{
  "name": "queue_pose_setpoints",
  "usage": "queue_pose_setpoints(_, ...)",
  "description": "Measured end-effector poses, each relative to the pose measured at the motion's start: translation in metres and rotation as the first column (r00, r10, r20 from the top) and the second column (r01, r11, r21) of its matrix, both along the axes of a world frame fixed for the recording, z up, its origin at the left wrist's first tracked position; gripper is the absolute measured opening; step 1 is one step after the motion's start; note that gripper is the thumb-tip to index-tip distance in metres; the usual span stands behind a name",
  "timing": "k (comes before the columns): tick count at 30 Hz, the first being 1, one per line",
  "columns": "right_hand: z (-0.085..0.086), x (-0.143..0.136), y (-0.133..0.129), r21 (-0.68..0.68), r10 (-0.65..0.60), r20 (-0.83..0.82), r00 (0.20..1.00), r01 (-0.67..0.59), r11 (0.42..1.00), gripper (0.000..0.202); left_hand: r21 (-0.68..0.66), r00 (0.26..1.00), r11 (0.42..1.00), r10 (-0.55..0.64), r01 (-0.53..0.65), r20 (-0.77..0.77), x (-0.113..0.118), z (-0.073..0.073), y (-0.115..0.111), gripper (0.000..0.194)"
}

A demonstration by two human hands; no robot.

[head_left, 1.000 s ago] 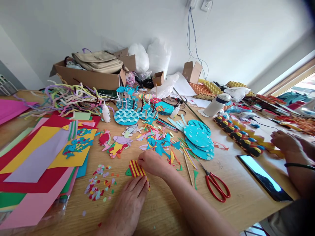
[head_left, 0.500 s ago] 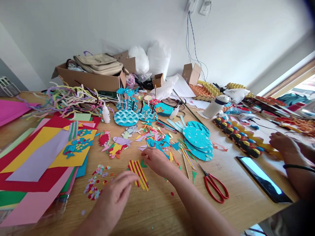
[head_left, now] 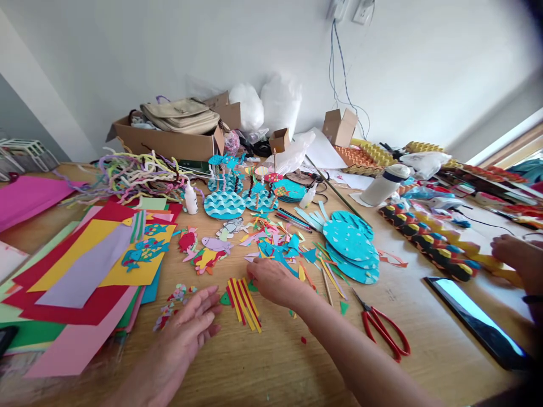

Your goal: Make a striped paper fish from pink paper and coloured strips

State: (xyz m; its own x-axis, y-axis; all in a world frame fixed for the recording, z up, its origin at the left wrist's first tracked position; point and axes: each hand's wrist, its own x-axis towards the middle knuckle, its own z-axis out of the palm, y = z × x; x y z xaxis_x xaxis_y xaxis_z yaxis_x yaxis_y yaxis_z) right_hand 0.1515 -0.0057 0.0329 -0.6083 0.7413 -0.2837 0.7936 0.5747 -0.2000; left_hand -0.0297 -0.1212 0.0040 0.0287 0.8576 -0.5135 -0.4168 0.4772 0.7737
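Observation:
Palm turned inward, my left hand (head_left: 189,323) hovers with its fingers apart and nothing in them, beside small paper dots (head_left: 176,299). A striped piece of red and yellow paper strips (head_left: 245,304) lies between my hands, with a green paper fish (head_left: 225,298) at its left edge. My right hand (head_left: 275,280) is bent down over a green scrap at the top right of the strips; its fingertips are hidden. Blue paper scraps (head_left: 278,254) lie just beyond it.
Red-handled scissors (head_left: 384,330) and a phone (head_left: 475,322) lie to the right. Blue ovals (head_left: 350,243), glue bottles (head_left: 190,199) and a white cup (head_left: 386,185) stand or lie farther back. Coloured sheets (head_left: 76,282) are at left. Another person's hand (head_left: 515,254) is at far right.
My left hand has drawn back a little from the strips, turned its palm inward and spread its fingers. My right hand stays near the strips' top corner. The view has shifted slightly left.

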Motion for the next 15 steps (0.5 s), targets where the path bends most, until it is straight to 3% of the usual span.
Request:
queue_pose_setpoints(8, -0.005, 0.003, 0.003, -0.035, -0.023, -0.064, 0.998, 0.021, 0.999, 0.021, -0.047, 1.0, 0.999, 0.015, -0.015, 0.006, 0.003, 0.013, 0.006, 0.041)
queue_pose_setpoints(15, -0.007, 0.004, 0.004, -0.149, -0.174, -0.2, 0.964, 0.145, 0.978, 0.012, -0.013, 1.0, 1.0, -0.002, 0.002, 0.009, 0.008, 0.015, 0.015, 0.04)
